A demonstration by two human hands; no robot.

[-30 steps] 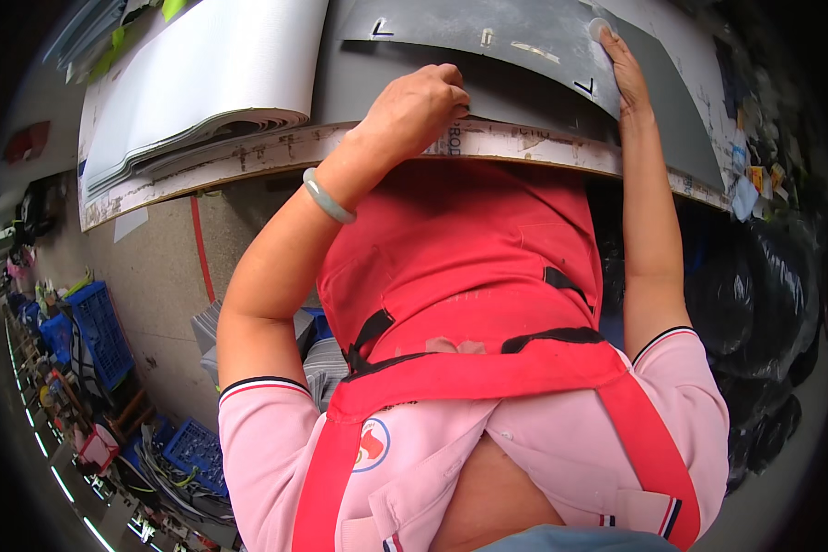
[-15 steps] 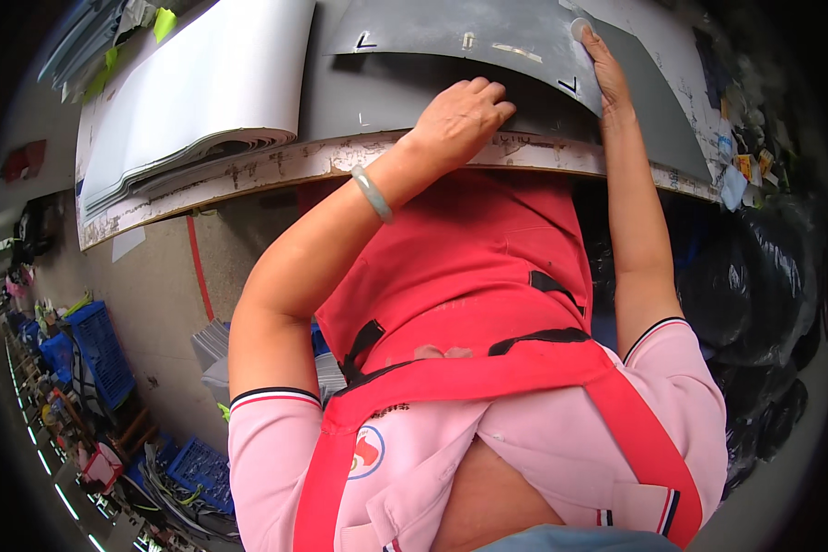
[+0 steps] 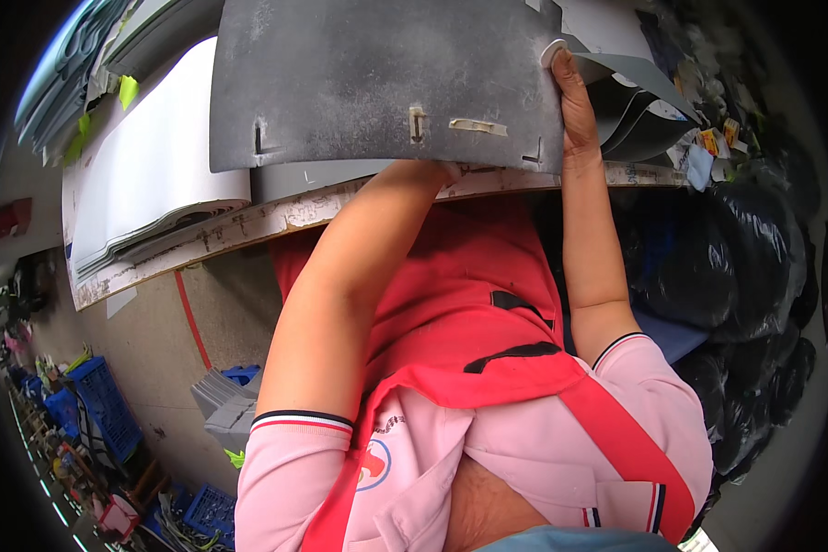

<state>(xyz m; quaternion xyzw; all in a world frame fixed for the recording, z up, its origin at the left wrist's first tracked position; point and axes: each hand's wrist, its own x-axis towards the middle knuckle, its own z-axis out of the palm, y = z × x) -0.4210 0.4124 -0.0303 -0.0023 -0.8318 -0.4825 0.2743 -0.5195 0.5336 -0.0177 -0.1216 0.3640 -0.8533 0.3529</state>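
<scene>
A dark grey, stiff pattern sheet (image 3: 377, 83) with small slots and pale tape patches is raised over the table, its near edge facing me. My right hand (image 3: 576, 110) grips its right edge, thumb up beside a small white round disc (image 3: 553, 53). Under the near edge goes my left hand (image 3: 444, 171); only a bit by the wrist shows, and its fingers are hidden. Beneath the pattern sheet lies grey sheet material (image 3: 317, 177), partly covered. More grey sheets (image 3: 639, 97) curl up beyond my right hand.
Folded white sheeting (image 3: 170, 156) lies at the left along the worn table edge (image 3: 290, 213). Stacked grey-blue sheets (image 3: 60, 83) are at the far left. Black plastic bags (image 3: 699, 267) crowd the right side. Blue crates (image 3: 106, 405) stand on the floor at left.
The pattern sheet has come up and left, hiding more of the table. My left hand has gone from above the grey material to underneath the sheet. At right, the grey sheets now curl up.
</scene>
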